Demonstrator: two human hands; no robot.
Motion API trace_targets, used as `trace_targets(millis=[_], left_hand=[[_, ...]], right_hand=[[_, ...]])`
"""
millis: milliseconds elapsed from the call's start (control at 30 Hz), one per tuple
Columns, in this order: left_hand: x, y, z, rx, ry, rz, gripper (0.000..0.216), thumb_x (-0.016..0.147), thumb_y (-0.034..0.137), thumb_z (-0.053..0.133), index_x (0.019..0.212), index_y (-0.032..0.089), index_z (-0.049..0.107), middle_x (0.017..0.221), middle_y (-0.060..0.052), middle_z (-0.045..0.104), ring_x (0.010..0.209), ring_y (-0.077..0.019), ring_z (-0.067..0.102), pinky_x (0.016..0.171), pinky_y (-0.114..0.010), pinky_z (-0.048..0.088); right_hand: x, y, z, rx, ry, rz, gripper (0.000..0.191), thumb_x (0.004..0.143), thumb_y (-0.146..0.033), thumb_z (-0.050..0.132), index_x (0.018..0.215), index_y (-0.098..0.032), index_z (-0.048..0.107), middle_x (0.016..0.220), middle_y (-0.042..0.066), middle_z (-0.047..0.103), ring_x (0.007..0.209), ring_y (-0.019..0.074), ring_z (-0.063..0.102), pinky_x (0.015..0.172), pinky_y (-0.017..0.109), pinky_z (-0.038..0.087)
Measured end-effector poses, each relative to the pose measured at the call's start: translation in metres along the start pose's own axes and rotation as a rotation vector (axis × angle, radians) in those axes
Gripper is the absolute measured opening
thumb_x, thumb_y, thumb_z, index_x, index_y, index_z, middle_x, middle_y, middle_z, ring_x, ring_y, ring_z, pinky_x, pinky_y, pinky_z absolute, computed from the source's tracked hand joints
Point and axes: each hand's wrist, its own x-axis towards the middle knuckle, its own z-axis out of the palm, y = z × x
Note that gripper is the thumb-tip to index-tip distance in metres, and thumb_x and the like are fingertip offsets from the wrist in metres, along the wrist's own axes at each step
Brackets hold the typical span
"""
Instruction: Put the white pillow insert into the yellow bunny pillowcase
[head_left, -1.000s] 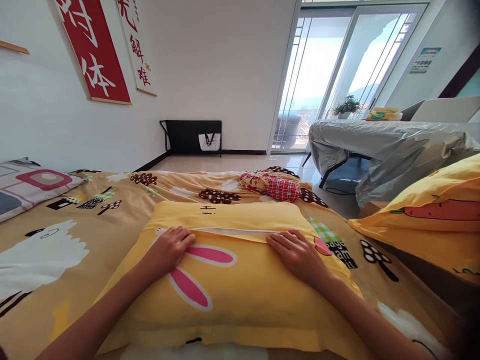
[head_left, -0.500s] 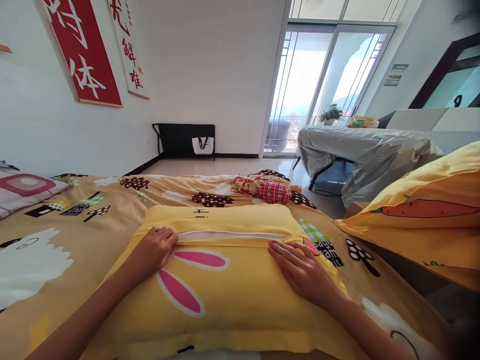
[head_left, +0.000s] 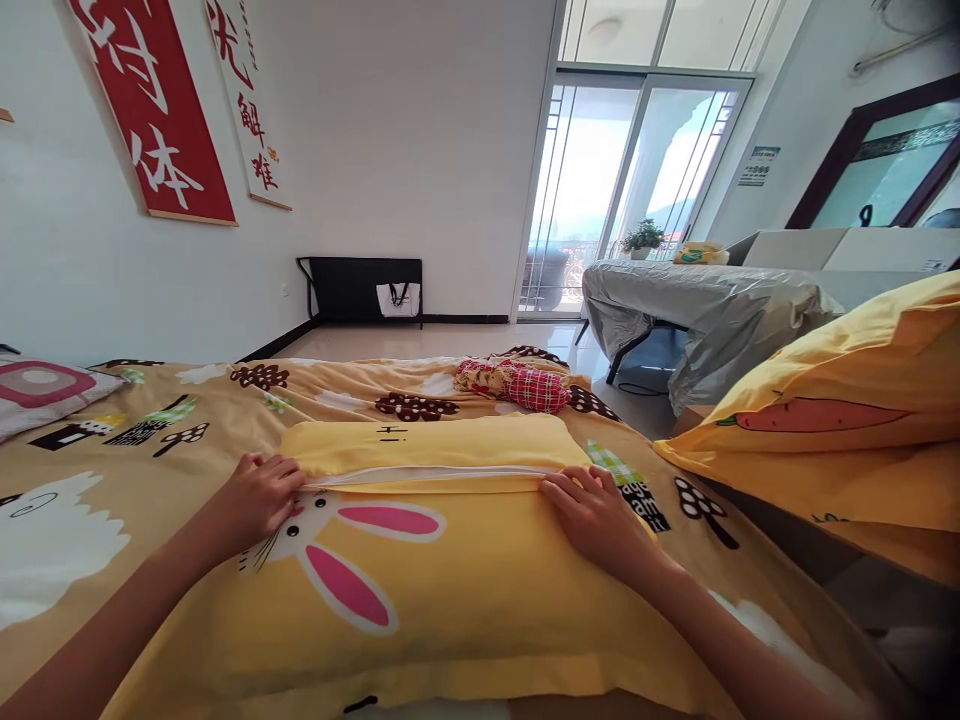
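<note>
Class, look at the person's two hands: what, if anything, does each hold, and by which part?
Both rest on the yellow rabbit-print pillowcase: left hand at the left end of its open flap edge, right hand at the right end. Whether fingers pinch the fabric cannot be told.
</note>
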Motion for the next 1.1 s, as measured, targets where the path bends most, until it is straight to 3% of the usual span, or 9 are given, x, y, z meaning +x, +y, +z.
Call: trace_targets(millis=[133, 233, 400, 533, 733, 867, 967, 1033, 1100], left_hand=[[-0.010, -0.014, 0.002, 0.087, -0.003, -0.023, 0.021, 0.084, 0.014, 0.044, 0.080, 0.020, 0.064, 0.091, -0.008, 0.067, 0.090, -0.0243, 0.060, 0.079, -0.039, 0.034], [-0.018, -0.017, 0.002, 0.151, 0.020, -0.022, 0.026, 0.085, 0.012, 0.043, 0.086, 0.022, 0.067, 0.087, -0.007, 0.067, 0.086, -0.0242, 0.061, 0.078, -0.039, 0.035], [-0.035, -0.003, 0.009, 0.310, 0.126, -0.049, 0.035, 0.088, 0.008, 0.037, 0.096, 0.021, 0.068, 0.089, -0.009, 0.067, 0.088, -0.0270, 0.061, 0.083, -0.043, 0.035], [-0.047, 0.009, 0.019, 0.335, 0.179, -0.067, 0.038, 0.089, 0.007, 0.033, 0.101, 0.017, 0.068, 0.098, -0.012, 0.068, 0.094, -0.0275, 0.061, 0.085, -0.044, 0.034], [-0.054, 0.010, 0.026, 0.139, 0.194, -0.193, 0.039, 0.090, 0.013, 0.034, 0.109, 0.019, 0.068, 0.110, -0.012, 0.068, 0.097, -0.0252, 0.062, 0.084, -0.040, 0.037], [-0.056, 0.002, 0.022, -0.079, 0.113, -0.315, 0.039, 0.091, 0.022, 0.035, 0.114, 0.024, 0.067, 0.116, -0.006, 0.067, 0.099, -0.0211, 0.064, 0.072, -0.031, 0.044], [-0.043, 0.013, 0.007, -0.084, 0.127, -0.374, 0.037, 0.088, 0.020, 0.037, 0.102, 0.024, 0.071, 0.110, -0.006, 0.070, 0.095, -0.0232, 0.065, 0.071, -0.034, 0.046], [-0.019, 0.039, -0.009, -0.088, 0.161, -0.330, 0.034, 0.085, 0.018, 0.039, 0.094, 0.023, 0.072, 0.108, -0.007, 0.070, 0.098, -0.0250, 0.063, 0.078, -0.038, 0.045], [0.016, 0.077, -0.025, -0.199, 0.156, -0.190, 0.032, 0.084, 0.015, 0.041, 0.092, 0.021, 0.071, 0.110, -0.008, 0.068, 0.102, -0.0238, 0.061, 0.086, -0.039, 0.045]], right_hand=[[0.020, 0.018, -0.002, -0.090, -0.191, -0.054, 0.011, 0.082, -0.011, 0.057, 0.077, -0.019, 0.062, 0.076, 0.004, 0.066, 0.082, 0.0201, 0.055, 0.079, 0.037, 0.030], [0.023, 0.031, -0.004, -0.102, -0.220, -0.115, 0.013, 0.082, -0.010, 0.058, 0.075, -0.020, 0.063, 0.072, 0.003, 0.065, 0.079, 0.0196, 0.054, 0.078, 0.036, 0.030], [0.002, 0.033, 0.000, -0.238, -0.047, -0.221, 0.019, 0.086, -0.007, 0.051, 0.086, -0.016, 0.068, 0.081, 0.007, 0.067, 0.080, 0.0214, 0.052, 0.079, 0.037, 0.035], [-0.013, 0.027, 0.007, -0.219, 0.083, -0.214, 0.025, 0.090, -0.008, 0.045, 0.093, -0.013, 0.069, 0.090, 0.010, 0.070, 0.081, 0.0210, 0.053, 0.076, 0.036, 0.039], [-0.022, 0.024, 0.012, -0.148, 0.115, -0.150, 0.025, 0.092, -0.011, 0.046, 0.099, -0.016, 0.069, 0.095, 0.008, 0.071, 0.081, 0.0196, 0.056, 0.076, 0.036, 0.043], [-0.031, 0.026, 0.016, -0.052, 0.137, -0.093, 0.027, 0.091, -0.011, 0.047, 0.109, -0.018, 0.067, 0.102, 0.007, 0.071, 0.086, 0.0190, 0.060, 0.079, 0.035, 0.045], [-0.037, 0.025, 0.019, -0.011, 0.155, -0.072, 0.031, 0.090, -0.009, 0.048, 0.115, -0.019, 0.065, 0.108, 0.007, 0.070, 0.089, 0.0191, 0.061, 0.080, 0.035, 0.046], [-0.040, 0.023, 0.020, -0.002, 0.176, -0.061, 0.031, 0.090, -0.009, 0.049, 0.116, -0.018, 0.064, 0.108, 0.008, 0.070, 0.090, 0.0195, 0.061, 0.081, 0.035, 0.047], [-0.041, 0.020, 0.020, -0.009, 0.196, -0.032, 0.029, 0.089, -0.008, 0.050, 0.112, -0.017, 0.066, 0.106, 0.010, 0.070, 0.089, 0.0200, 0.061, 0.081, 0.035, 0.047]])
